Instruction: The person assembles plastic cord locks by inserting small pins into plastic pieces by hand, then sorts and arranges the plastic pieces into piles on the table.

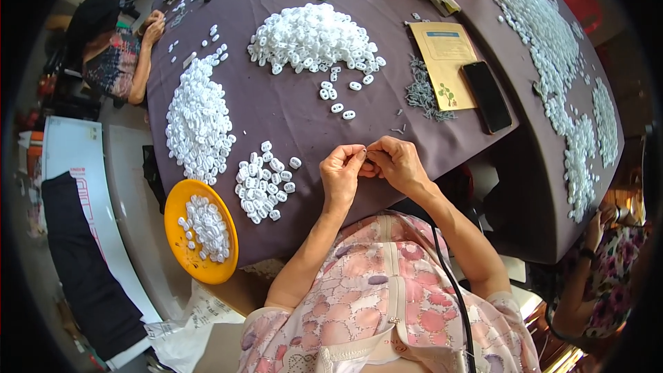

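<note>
left hand [341, 169] and right hand [395, 164] meeting at table [290, 114] edge | fingers [364, 159] pinching together on tiny piece, too small to identify | small white heap [262, 181] lying left, nearer left hand

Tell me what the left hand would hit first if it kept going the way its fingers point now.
The left hand points right, its fingertips already meeting the right hand over a small part pinched between them. So it would likely press into the right hand's fingers first.

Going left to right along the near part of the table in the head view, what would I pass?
Orange plate → small pile of white pieces → left hand → right hand → black phone.
</note>
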The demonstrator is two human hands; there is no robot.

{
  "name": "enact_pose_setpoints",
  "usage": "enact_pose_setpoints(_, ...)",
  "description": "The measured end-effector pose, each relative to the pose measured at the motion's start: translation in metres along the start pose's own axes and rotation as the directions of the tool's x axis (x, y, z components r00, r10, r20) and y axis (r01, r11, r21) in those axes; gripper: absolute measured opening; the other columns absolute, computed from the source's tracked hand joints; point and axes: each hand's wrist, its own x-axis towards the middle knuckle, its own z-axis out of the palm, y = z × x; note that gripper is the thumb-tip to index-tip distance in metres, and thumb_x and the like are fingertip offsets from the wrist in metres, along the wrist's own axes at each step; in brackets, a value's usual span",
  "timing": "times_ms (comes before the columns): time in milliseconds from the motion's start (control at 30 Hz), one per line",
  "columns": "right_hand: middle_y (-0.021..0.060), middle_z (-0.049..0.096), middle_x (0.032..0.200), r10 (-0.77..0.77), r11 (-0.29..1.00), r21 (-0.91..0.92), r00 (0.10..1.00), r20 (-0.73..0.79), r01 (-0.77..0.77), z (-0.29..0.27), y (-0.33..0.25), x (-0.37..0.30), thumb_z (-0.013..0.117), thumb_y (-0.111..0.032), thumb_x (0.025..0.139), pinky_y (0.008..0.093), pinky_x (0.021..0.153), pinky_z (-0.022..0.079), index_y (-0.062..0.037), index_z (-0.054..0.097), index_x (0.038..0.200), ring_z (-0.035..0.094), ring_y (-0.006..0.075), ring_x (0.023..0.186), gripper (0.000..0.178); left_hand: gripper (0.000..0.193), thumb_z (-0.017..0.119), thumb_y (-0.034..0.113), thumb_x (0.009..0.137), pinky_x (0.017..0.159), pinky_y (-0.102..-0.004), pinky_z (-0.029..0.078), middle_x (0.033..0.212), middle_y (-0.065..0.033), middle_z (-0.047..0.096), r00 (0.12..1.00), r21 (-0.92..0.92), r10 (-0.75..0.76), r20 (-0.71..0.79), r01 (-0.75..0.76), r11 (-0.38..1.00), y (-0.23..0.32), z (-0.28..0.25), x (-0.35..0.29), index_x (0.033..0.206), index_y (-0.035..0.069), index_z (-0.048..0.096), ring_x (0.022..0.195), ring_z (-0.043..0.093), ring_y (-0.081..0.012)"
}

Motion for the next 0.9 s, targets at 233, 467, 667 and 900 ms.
enact_pose_setpoints(233, 0.0109, 0.063, 0.065, 0.15, 0.986, 0.063, 0.987, 0.06, -0.154, -0.006, -0.01, 0.002, 0.06, -0.007, 0.086, 0.0286, 0.053, 0.049, 0.0053, 0.064, 0.086, 0.062, 0.0138, 0.058, 0.013, 0.008, 0.058, 0.002, 0.09, 0.057, -0.0279, 0.058, 0.077, -0.0089, 0.066, 1.0, 0.041, 0.004, -0.011, -0.003, 0.999, 0.001, 0.002, 0.0, 0.094, -0.003, 0.062, 0.059, 0.065, -0.0153)
enact_pose_setpoints(467, 0.0039, 0.062, 0.074, 0.118, 0.981, 0.15, 0.991, 0.061, -0.126, -0.006, -0.011, 0.0, 0.06, -0.008, 0.089, 0.0218, 0.052, 0.048, 0.0036, 0.059, 0.101, 0.057, 0.0064, 0.06, 0.017, 0.009, 0.058, 0.005, 0.091, 0.058, -0.0281, 0.059, 0.076, -0.0083, 0.064, 0.998, -0.048, -0.05, -0.042, 0.048, 0.998, 0.001, -0.003, 0.003, 0.097, -0.002, 0.06, 0.061, 0.065, -0.0142)
enact_pose_setpoints(667, 0.0041, 0.061, 0.075, 0.121, 0.984, 0.134, 0.993, 0.004, -0.121, -0.003, -0.012, 0.017, 0.06, -0.007, 0.088, 0.026, 0.051, 0.047, 0.0015, 0.06, 0.101, 0.057, 0.011, 0.059, 0.015, 0.008, 0.057, 0.004, 0.091, 0.058, -0.028, 0.058, 0.08, -0.0058, 0.063, 0.994, -0.163, -0.091, -0.061, 0.08, 0.983, 0.002, -0.007, 0.003, 0.097, 0.0, 0.06, 0.064, 0.064, -0.0137)
enact_pose_setpoints(900, 0.0168, 0.055, 0.092, -0.327, 0.836, -0.469, 0.945, -0.009, 0.285, 0.015, -0.008, 0.071, 0.059, -0.006, 0.082, 0.0429, 0.068, 0.049, -0.0022, 0.062, 0.091, 0.059, 0.0366, 0.078, 0.01, 0.007, 0.058, 0.004, 0.09, 0.054, -0.027, 0.054, 0.08, -0.0061, 0.064, 0.985, -0.267, -0.171, -0.038, 0.154, 0.951, 0.008, -0.009, 0.006, 0.097, 0.001, 0.059, 0.061, 0.062, -0.0137)
